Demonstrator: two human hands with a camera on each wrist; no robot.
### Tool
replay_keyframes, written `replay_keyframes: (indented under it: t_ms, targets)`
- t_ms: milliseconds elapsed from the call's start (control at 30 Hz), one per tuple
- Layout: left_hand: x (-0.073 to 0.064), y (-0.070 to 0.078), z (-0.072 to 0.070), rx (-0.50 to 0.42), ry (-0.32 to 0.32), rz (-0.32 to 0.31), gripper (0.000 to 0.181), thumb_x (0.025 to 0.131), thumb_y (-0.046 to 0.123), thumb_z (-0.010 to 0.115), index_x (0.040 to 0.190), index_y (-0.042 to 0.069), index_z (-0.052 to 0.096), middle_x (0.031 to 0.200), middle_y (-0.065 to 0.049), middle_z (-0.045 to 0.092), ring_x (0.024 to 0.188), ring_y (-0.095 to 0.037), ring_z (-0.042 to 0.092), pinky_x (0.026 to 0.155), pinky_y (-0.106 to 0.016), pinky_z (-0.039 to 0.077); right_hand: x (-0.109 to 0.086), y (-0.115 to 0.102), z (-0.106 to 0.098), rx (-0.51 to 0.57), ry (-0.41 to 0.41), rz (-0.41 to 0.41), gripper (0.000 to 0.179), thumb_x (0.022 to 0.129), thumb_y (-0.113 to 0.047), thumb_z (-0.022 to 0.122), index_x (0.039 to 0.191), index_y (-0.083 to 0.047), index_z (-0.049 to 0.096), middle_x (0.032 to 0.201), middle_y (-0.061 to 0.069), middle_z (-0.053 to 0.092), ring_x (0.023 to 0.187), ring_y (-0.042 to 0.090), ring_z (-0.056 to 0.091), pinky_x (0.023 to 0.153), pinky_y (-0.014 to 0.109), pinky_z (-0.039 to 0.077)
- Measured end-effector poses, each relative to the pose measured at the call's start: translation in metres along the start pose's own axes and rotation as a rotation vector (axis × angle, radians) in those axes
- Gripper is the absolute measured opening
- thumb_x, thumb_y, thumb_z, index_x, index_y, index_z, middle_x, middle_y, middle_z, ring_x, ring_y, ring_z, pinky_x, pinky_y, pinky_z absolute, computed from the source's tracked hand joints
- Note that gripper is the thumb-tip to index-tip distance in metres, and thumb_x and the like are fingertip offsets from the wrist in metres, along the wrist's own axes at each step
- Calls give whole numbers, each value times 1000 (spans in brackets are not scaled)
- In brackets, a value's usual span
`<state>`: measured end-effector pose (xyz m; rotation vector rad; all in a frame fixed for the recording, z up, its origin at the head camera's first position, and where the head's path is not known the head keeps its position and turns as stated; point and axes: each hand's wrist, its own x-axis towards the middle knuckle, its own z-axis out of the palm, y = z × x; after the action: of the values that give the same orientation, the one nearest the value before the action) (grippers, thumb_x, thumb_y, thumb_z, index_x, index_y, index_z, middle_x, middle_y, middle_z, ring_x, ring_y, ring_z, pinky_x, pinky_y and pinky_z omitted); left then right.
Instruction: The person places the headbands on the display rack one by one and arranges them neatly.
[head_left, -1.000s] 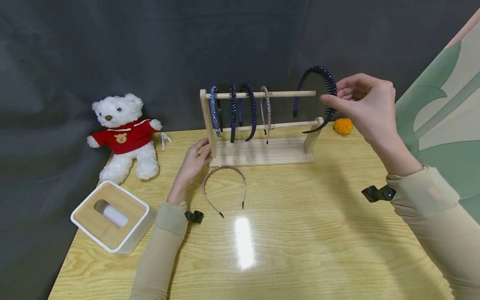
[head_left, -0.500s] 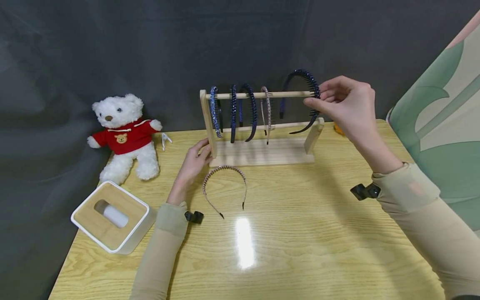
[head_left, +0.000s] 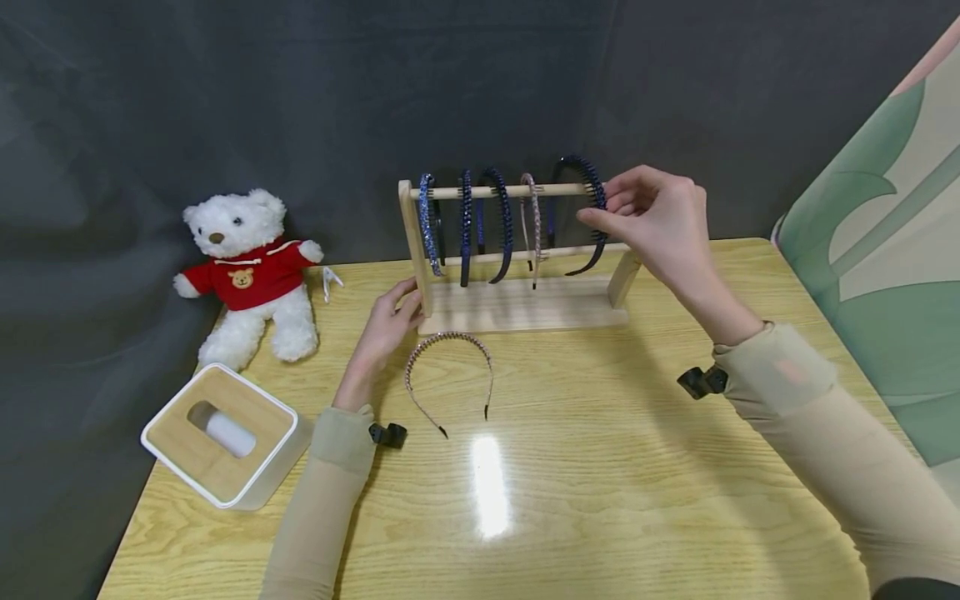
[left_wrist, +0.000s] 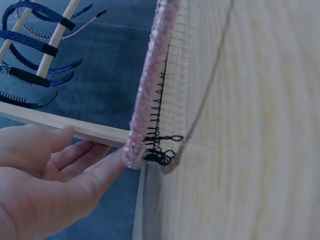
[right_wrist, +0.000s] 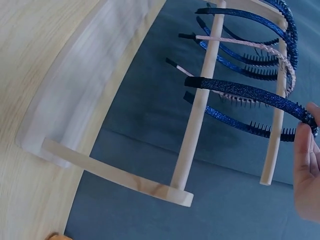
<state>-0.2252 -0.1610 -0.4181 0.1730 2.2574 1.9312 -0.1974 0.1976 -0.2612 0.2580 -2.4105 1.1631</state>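
My right hand [head_left: 660, 218] pinches a dark blue toothed headband [head_left: 597, 196] between thumb and fingers. This headband loops over the upper rod of a wooden headband rack [head_left: 517, 312], near the rod's free right end; in the right wrist view the rod [right_wrist: 272, 150] passes inside it. To its left hang a thin pink headband [head_left: 536, 225] and several blue ones, among them a glittery blue headband [head_left: 428, 225]. My left hand [head_left: 390, 321] holds the rack's left end, thumb and fingers about the wood [left_wrist: 95, 132]. Another pink beaded headband [head_left: 450, 335] lies on the table just before the rack.
On the left sits a white teddy bear [head_left: 251, 275] in a red sweater, with a small white stand [head_left: 330, 282] beside it. A white box with a wooden lid [head_left: 198, 450] stands in front of the bear. A dark curtain [head_left: 337, 100] hangs behind the table.
My right hand has moved left, bringing the dark blue headband from the rod's right end further along it, and slightly lower. The left hand has stayed on the rack.
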Motion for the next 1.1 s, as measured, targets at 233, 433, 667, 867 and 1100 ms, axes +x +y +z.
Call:
replay_keyframes:
  t_ms: [233,433,667,867,1100]
  targets:
    - [1,-1,0,-9,2,3,48,117,11,42,163,-3,38,163,-28,40,142,-46,51,116,-40,51,0,5,14,-17,-3,-32,32,87,-24,94,104,-2,78,84,2,74,73,0,66,67,12,53]
    - [1,-2,0,-17,0,6,48,117,10,42,163,-3,38,162,-28,39,141,-47,51,117,-41,50,0,4,21,-27,-6,-27,33,85,-25,95,102,-2,78,87,8,76,72,-2,64,67,10,53]
    - [0,-1,0,-14,1,-4,48,118,12,43,164,-1,39,163,-26,39,142,-45,51,116,-40,51,0,5,27,-37,15,-44,33,86,-24,95,102,-1,78,88,13,76,70,-6,62,66,7,52]
    - [0,-1,0,-15,-4,-7,48,118,13,43,164,-2,38,163,-26,38,142,-45,52,116,-40,51,-2,8,30,-44,23,-60,33,87,-23,94,104,0,77,88,13,76,70,-8,60,67,7,51]
    - [1,-1,-1,-6,-1,-1,49,118,14,43,164,-2,38,164,-27,38,143,-45,50,117,-40,50,-4,7,29,-4,41,-63,32,88,-21,93,105,1,78,89,14,76,71,-2,63,67,7,52]
